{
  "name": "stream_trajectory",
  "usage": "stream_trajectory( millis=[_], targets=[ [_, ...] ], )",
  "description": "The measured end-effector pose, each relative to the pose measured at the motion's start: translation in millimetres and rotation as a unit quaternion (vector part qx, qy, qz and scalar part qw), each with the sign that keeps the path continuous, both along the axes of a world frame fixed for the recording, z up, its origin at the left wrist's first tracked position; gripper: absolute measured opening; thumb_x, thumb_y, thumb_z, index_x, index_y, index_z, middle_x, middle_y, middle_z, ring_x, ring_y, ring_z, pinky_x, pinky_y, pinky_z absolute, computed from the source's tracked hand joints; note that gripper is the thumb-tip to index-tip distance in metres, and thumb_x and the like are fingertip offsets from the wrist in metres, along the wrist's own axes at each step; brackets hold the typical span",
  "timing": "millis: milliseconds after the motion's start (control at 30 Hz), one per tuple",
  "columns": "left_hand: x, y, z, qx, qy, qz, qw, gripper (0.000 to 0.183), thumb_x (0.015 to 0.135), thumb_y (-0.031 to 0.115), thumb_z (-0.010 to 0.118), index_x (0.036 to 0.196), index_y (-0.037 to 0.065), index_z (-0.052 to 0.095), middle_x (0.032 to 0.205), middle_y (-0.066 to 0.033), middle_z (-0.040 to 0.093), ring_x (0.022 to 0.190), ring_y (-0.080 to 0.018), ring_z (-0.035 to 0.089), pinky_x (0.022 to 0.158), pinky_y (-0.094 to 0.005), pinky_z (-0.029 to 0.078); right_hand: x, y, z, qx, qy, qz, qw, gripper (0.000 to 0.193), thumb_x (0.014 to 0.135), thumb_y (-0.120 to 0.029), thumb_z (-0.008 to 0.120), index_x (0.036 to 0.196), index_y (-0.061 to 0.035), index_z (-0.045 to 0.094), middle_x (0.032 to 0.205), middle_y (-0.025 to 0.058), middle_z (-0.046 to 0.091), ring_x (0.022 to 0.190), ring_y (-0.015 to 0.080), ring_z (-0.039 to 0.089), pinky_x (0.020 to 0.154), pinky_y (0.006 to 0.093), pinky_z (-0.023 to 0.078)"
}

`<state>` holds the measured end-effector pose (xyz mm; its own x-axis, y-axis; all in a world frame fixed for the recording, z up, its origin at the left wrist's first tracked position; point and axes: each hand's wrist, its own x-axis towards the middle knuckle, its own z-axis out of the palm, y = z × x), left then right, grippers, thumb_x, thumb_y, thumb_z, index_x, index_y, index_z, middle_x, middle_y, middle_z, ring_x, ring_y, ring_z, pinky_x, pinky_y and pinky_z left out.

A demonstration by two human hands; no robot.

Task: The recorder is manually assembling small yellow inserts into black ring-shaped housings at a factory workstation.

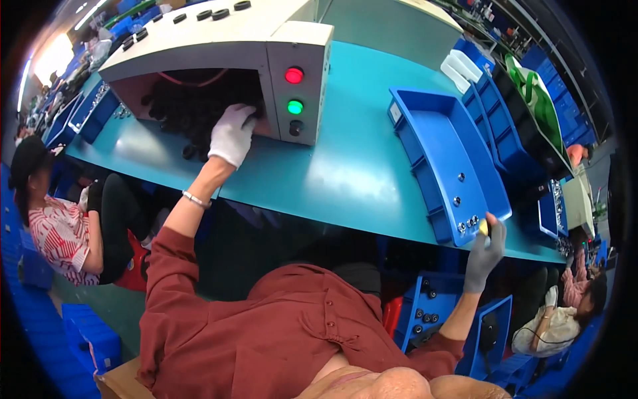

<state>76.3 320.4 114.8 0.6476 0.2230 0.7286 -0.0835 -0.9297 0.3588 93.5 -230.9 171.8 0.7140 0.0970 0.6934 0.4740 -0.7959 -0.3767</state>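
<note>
My left hand (232, 137), in a white glove, reaches to the opening of a pale metal box machine (279, 90). Its fingers are closed at the tips on a dark round part (251, 118), only partly visible. Beside it, many black round parts (189, 123) lie heaped in the shadowed opening. My right hand (485, 257), in a grey glove, is at the near end of a long blue tray (435, 156). Its fingers are bent together, with yellow at one fingertip; what they hold is hidden. Several small shiny metal parts (462, 227) lie in the tray by those fingers.
The machine's front has a red lamp (294, 74), a green lamp (295, 106) and a black knob (296, 128). Black rings (220, 13) sit on top. More blue bins (508, 143) stand at right. Co-workers sit left (63, 226) and right (551, 326) of me.
</note>
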Motion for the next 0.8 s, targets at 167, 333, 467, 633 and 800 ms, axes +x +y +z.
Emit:
stream_trajectory(
  millis=[167, 333, 467, 633, 800],
  targets=[
    [50.9, 10.7, 0.3, 0.027, 0.264, 0.019, 0.964, 0.028, 0.093, 0.019, 0.056, 0.116, 0.006, 0.063, 0.124, -0.02, 0.061, 0.113, -0.0416, 0.059, 0.093, -0.0463, 0.051, 92.3, -32.7, -19.2, -0.227, 0.193, -0.008, 0.954, 0.024, 0.087, -0.009, 0.06, 0.108, -0.0019, 0.068, 0.108, 0.0192, 0.067, 0.106, 0.0407, 0.061, 0.091, 0.0456, 0.048],
    [69.6, 45.4, -25.2, 0.04, 0.265, 0.032, 0.963, 0.026, 0.093, 0.016, 0.052, 0.113, 0.007, 0.065, 0.119, -0.0194, 0.06, 0.11, -0.0397, 0.061, 0.091, -0.0452, 0.052, 131.1, -24.0, -29.7, -0.209, 0.354, 0.055, 0.91, 0.027, 0.082, -0.02, 0.067, 0.103, -0.0032, 0.071, 0.098, 0.0229, 0.069, 0.097, 0.0408, 0.065, 0.085, 0.0453, 0.05],
    [63.4, 54.0, -23.5, 0.066, 0.217, 0.026, 0.973, 0.032, 0.086, 0.012, 0.061, 0.118, 0.011, 0.066, 0.119, -0.0161, 0.061, 0.109, -0.0379, 0.061, 0.091, -0.0433, 0.052, 127.8, -8.5, -19.0, -0.243, 0.389, 0.025, 0.888, 0.031, 0.082, -0.017, 0.069, 0.109, -0.0011, 0.069, 0.103, 0.0202, 0.071, 0.097, 0.0335, 0.067, 0.087, 0.0377, 0.05],
    [12.6, 24.3, -14.7, -0.051, -0.004, 0.004, 0.999, 0.045, 0.08, 0.003, 0.072, 0.123, 0.002, 0.061, 0.118, -0.0173, 0.064, 0.107, -0.0336, 0.066, 0.092, -0.039, 0.053, 130.2, -19.9, -26.6, -0.23, 0.36, 0.06, 0.902, 0.037, 0.08, -0.019, 0.071, 0.112, 0.0, 0.067, 0.1, 0.0235, 0.07, 0.096, 0.0363, 0.068, 0.086, 0.0402, 0.05],
    [-58.1, -67.0, 5.0, -0.313, 0.066, -0.169, 0.932, 0.066, 0.081, -0.009, 0.07, 0.142, -0.002, 0.048, 0.119, -0.0098, 0.057, 0.107, -0.0168, 0.062, 0.093, -0.03, 0.054, 129.0, -26.5, -33.7, -0.256, 0.316, 0.067, 0.911, 0.018, 0.074, -0.009, 0.066, 0.087, 0.0021, 0.065, 0.084, 0.0244, 0.067, 0.082, 0.0391, 0.067, 0.075, 0.0431, 0.05]
  ],
)
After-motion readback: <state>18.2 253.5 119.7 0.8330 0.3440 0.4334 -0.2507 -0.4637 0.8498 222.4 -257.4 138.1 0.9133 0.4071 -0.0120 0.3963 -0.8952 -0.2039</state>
